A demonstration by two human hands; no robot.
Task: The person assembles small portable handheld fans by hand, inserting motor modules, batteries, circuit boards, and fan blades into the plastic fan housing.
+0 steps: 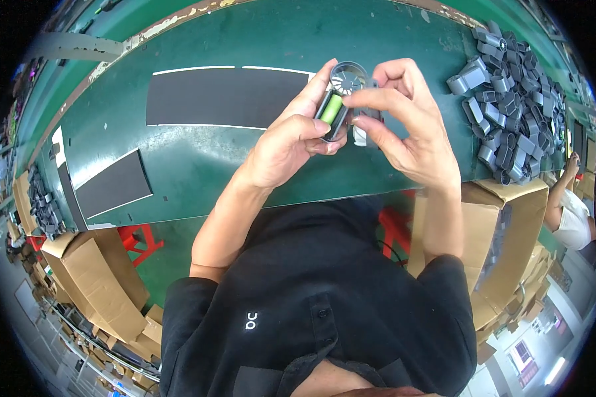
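Observation:
My left hand (291,135) is closed round a small dark grey fan housing (325,130), held tilted above the green table. The round end of this housing shows a ring of fan blades (348,78). A bright green battery cell (332,110) lies in its long open slot, my left thumb near the cell's lower end. My right hand (410,129) is curled beside the housing, its index fingertip at the cell's upper end. Something dark grey shows between that index finger and thumb; its kind is unclear. Just below is a small white piece (359,137), partly hidden.
Many grey plastic shells (513,109) are heaped at the table's right end. Black mats (212,99) lie on the green table (245,165). Open cardboard boxes stand at the left (99,271) and right (460,225). Another person's arm (561,188) shows at the far right.

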